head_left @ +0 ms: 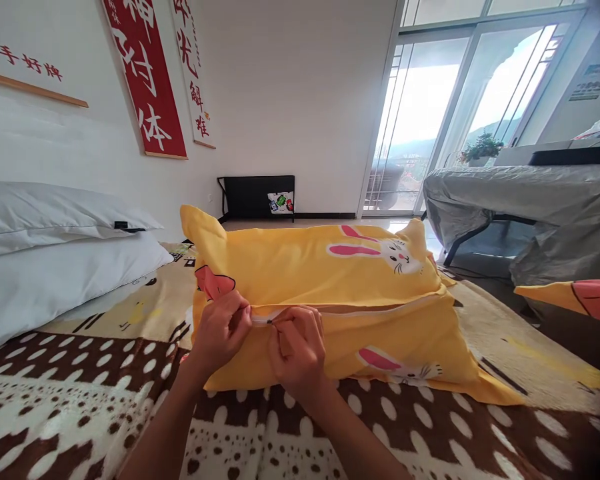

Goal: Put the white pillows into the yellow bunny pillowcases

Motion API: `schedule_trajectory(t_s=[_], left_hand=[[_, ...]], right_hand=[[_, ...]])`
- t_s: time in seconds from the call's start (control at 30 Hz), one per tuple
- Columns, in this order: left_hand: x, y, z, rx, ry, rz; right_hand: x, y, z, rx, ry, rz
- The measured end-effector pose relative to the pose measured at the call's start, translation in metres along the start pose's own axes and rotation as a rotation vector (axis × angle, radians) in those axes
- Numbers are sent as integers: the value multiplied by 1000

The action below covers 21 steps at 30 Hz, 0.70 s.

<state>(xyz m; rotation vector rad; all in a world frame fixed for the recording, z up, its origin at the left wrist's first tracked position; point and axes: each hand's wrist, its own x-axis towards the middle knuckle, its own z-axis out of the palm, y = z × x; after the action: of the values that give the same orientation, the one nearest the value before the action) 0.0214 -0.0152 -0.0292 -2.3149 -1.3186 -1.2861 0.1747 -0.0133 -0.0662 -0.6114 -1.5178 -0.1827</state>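
A yellow pillowcase with printed white rabbits lies plumped out in front of me. Along its near side runs a white zipper, closed at the left and gaping toward the right. My left hand pinches the cloth edge at the zipper's left part, beside a pink printed patch. With thumb and fingertips, my right hand grips the small dark zipper pull, a short way right of the left hand. What fills the pillowcase is hidden.
Two white pillows are stacked at the left on a brown and cream patterned blanket. Another yellow piece of fabric shows at the right edge. Behind stand a plastic-covered table and a black folded panel against the wall.
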Motion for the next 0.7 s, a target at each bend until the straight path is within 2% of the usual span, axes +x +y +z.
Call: schedule_trajectory(t_s=[0.07,0.17,0.23,0.33,0.47,0.57,0.7], left_hand=[[0,-1,3,39,32,48],[0,-1,4,81,-19,132],[0,0,5,100,-36,125],[-1,4,10,100,13,80],[-2,6,15,88,97,52],[-2,7,14,84,114,60],[-2,10,9,90,104,97]], right_hand=[[0,3,-1,-27,15,-10],[-3,8,0,-33,25,-29],[-4,12,0,-35,27,-35],[-4,16,0,-40,19,-67],[1,18,-2,-52,-23,-168],[6,18,-7,-61,-66,-222],[10,24,-28,-43,-211,-196]])
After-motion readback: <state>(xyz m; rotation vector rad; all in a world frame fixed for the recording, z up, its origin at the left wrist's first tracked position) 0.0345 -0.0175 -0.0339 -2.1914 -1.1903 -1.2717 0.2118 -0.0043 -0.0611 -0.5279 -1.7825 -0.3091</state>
